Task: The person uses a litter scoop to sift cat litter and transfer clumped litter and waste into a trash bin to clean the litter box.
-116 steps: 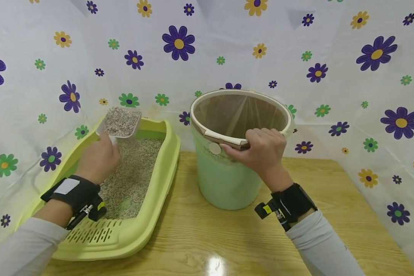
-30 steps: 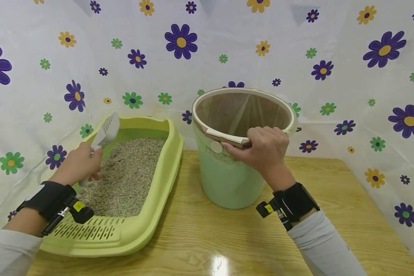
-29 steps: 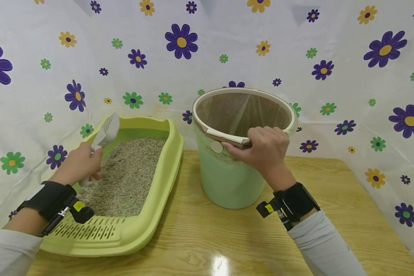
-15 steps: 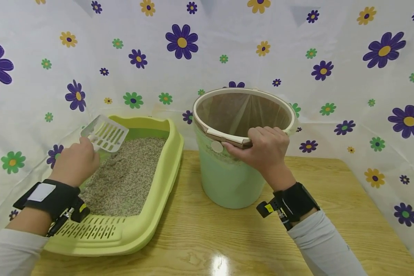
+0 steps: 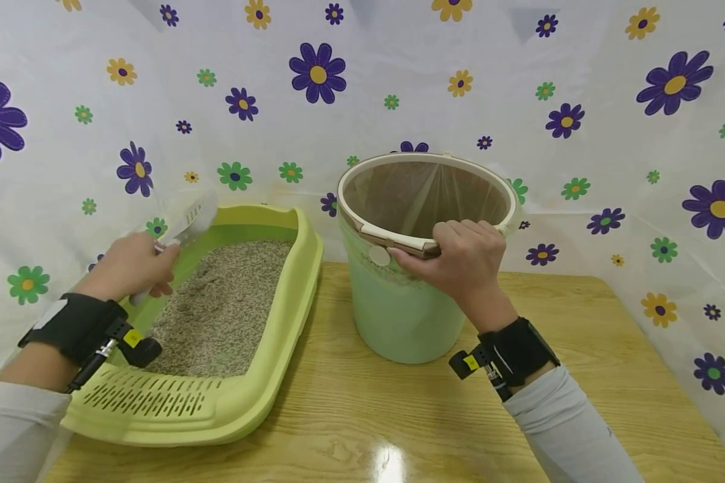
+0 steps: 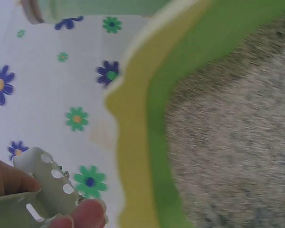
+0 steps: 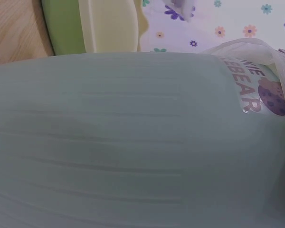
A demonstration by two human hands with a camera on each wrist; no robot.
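Left hand (image 5: 134,266) at left centre of the head view, curled round the handle of a pale slotted scoop (image 5: 187,218), thumb and fingertips (image 6: 80,216) pinching its perforated edge at the lower left of the left wrist view. Scoop tilted up and away, blade blurred, poised above the far left corner of the litter tray (image 5: 290,305), just clear of the grey litter (image 5: 223,308). Whether any grains sit in the scoop: cannot tell.

Right hand (image 5: 465,258) just right of centre, fingers wrapped over the near rim of the pale green bucket (image 5: 399,315), gripping the beige ring (image 5: 362,231) that clamps a thin clear bag liner (image 5: 423,198) inside. Bucket wall filling almost the whole right wrist view, with a cookie sticker (image 7: 270,97) at the right edge of that frame.

Tray yellow-green, occupying the lower left of the head view, slotted step at its near end, litter spread across its floor. Bucket upright just beside the tray's right wall, apart from it. Both on a light wooden table (image 5: 580,376). Black wrist straps on both forearms, pale sleeves below. White flowered sheet (image 5: 580,80) across the whole upper half.
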